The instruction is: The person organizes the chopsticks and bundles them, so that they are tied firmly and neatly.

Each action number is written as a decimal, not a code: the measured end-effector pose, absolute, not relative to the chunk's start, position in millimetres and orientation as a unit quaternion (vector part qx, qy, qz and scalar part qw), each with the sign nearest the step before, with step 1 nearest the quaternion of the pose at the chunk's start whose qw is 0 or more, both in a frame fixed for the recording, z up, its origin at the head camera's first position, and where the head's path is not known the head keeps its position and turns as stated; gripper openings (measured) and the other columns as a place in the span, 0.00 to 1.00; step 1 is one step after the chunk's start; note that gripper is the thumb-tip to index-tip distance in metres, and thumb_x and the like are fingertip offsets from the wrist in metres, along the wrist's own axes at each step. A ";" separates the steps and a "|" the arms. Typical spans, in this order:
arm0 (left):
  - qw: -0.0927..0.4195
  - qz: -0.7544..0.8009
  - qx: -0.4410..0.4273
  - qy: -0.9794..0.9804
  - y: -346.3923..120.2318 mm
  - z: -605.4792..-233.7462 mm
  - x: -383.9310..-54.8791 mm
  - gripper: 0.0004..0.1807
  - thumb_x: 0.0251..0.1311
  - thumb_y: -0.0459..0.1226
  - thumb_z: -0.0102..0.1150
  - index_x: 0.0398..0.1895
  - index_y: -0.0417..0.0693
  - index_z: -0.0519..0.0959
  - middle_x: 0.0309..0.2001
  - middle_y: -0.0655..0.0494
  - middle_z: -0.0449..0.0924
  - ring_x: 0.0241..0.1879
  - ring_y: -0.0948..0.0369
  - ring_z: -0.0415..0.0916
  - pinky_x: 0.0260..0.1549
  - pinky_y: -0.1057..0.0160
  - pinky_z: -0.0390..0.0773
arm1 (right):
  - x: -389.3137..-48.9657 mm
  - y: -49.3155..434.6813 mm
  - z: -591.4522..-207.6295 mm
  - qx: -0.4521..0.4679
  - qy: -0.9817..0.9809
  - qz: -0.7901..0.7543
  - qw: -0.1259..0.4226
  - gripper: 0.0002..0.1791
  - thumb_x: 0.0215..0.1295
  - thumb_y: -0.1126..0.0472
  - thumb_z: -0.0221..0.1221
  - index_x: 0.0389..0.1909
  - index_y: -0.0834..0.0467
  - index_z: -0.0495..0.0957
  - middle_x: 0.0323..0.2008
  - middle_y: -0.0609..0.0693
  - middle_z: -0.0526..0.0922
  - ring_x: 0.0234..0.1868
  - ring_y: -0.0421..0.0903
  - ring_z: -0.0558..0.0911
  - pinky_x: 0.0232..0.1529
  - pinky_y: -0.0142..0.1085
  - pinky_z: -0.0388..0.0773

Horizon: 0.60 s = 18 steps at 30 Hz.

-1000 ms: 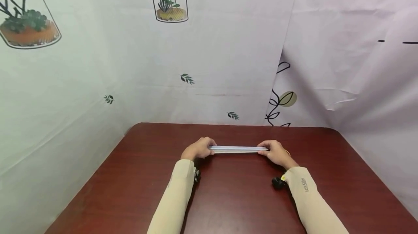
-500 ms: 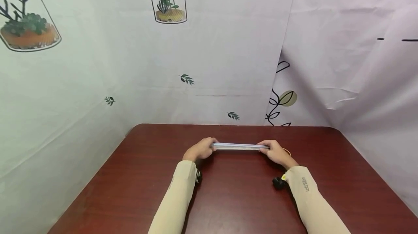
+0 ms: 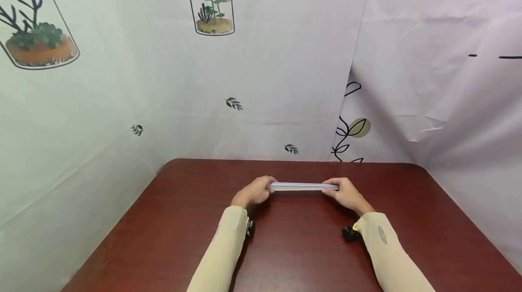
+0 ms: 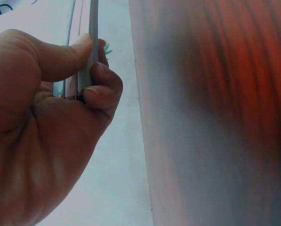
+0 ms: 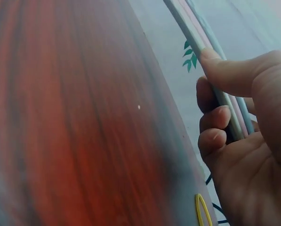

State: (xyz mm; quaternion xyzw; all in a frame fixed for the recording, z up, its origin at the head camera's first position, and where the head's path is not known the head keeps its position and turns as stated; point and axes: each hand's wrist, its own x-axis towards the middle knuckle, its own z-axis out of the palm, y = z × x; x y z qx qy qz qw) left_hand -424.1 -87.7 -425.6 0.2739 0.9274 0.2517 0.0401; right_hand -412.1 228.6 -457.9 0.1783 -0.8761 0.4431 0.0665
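Where the right sleeve (image 3: 391,258) comes in from the near side, dark print (image 3: 382,235) runs along it, seemingly "Lets Slim", though small and blurred; the left sleeve (image 3: 218,251) bears fainter marks that cannot be read. Just beyond the sleeves, the left hand (image 3: 257,190) grips one end of the stack (image 3: 299,187) and the right hand (image 3: 346,193) grips the other. As the wrist views show, each thumb (image 4: 62,59) lies across the thin layers, blue, pink and grey, while the fingers (image 4: 100,96) curl round them. Its long axis runs crosswise from hand to hand, roughly in line with the far edge of the table (image 3: 285,237), so neither hand is nearer: it leads rightward from the left grip and leftward from the right. It appears raised off the table, seen nearly edge-on, with no lettering legible on its edges. Past the table hangs pale cloth (image 3: 285,56), printed with plants (image 3: 46,34) and leaf sprigs (image 3: 234,103); no words can be made out on it.
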 end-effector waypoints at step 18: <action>0.020 0.271 0.245 0.931 -89.9 -415.2 -416.7 0.15 0.67 0.34 0.58 0.54 0.37 0.79 0.45 0.49 0.83 0.42 0.58 0.78 0.49 0.56 0.77 | -409.1 227.0 -454.8 0.199 -0.861 0.456 0.101 0.09 0.59 0.68 0.68 0.40 0.66 0.86 0.36 0.56 0.86 0.30 0.43 0.78 0.31 0.31 0.75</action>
